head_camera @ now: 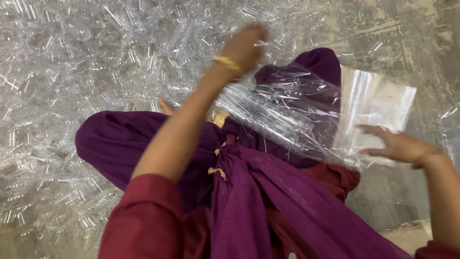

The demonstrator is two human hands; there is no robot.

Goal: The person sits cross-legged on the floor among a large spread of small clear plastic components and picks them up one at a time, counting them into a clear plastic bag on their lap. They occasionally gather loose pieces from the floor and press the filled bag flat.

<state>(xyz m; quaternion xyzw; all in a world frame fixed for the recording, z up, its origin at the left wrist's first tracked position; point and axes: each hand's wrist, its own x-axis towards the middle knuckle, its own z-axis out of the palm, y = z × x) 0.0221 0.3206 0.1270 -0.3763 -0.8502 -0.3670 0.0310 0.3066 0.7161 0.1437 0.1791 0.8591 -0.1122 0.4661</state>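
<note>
While seated on the ground, the person works amid clear plastic, seen from the head camera looking down.

Left hand: the left hand (244, 45) reaches forward over the pile of clear plastic pieces (72, 72); it is blurred, the fingers look curled downward, and I cannot tell whether they grip anything. A gold bangle (227, 63) sits on its wrist.

Right hand: the right hand (395, 145) lies with fingers spread and loose against the open end of the clear plastic bag (306, 112), touching its edge without closing on it.

Bag: the clear plastic bag lies across the lap, over the purple cloth (143, 139), its mouth toward the right hand. Its right part looks paler and flatter above the floor.

Pile: small transparent pieces, glinting and tangled, cover the ground to the left and ahead, up to the top edge of the view.

Surface: a grey concrete floor (383, 29), scuffed and streaked, shows bare at the upper right and below the bag.

Clothing: a dark red sleeve (143, 216) covers the left upper arm; purple fabric drapes over the knees.

Room: nothing beyond the floor is visible.
</note>
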